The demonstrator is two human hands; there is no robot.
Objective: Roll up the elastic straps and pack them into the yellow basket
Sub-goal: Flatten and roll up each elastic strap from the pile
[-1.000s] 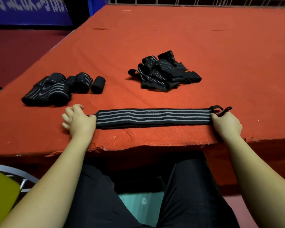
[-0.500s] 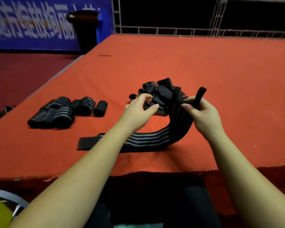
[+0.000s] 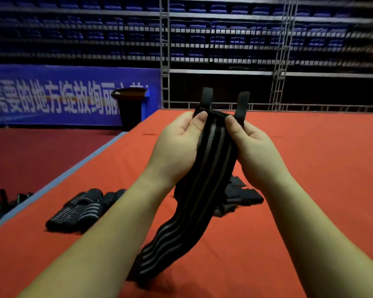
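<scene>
Head view: elastic strap [image 3: 202,179], a flat woven black band with grey lengthwise stripes, held raised above the red felt-covered table [image 3: 310,190]. Its long axis runs from the upper end, pinched at mid-frame, down toward the viewer, where the lower end trails on the felt. Two black tabs [image 3: 207,96] stand upright above the pinch. Left hand [image 3: 177,147] and right hand [image 3: 254,151] each grip the upper end, thumbs pressed on the near face. Rolled straps [image 3: 78,209] lie at left; a loose pile [image 3: 239,196] lies behind.

both hands [image 3: 177,145] [image 3: 256,147] pinch a striped strap [image 3: 205,175] above the table [image 3: 310,190].
</scene>
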